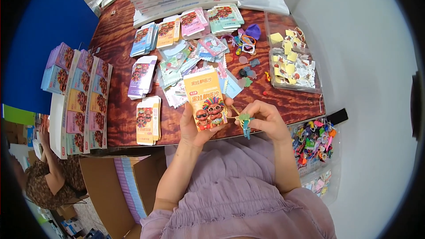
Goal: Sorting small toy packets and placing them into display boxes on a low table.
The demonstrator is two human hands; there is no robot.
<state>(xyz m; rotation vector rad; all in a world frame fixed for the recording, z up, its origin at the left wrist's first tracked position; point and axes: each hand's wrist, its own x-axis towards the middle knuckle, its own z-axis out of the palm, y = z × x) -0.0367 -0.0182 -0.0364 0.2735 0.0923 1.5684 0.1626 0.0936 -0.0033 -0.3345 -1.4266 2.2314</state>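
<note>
My left hand (191, 128) is wrapped round a small yellow-orange cardboard box (202, 89) with cartoon figures on its front, tilted upright over the table's near edge. Beside the box's lower right, my right hand (269, 121) pinches a small teal and green trinket (246, 126); a thin tan strand runs from it toward the box. Behind the box lies a loose pile of pastel cards and clear packets (175, 68). Near my left hand lie a stack of yellow boxes (148, 120) and a stack of purple boxes (141, 77).
Blue (142, 40), orange (167, 33), pink (193, 21) and green (228, 18) box stacks line the back. A clear tray (294, 87) holds cards; a bin of colourful trinkets (312, 141) stands lower right. Filled display trays (79, 102), an open carton (99, 181) and another person (53, 177) are left.
</note>
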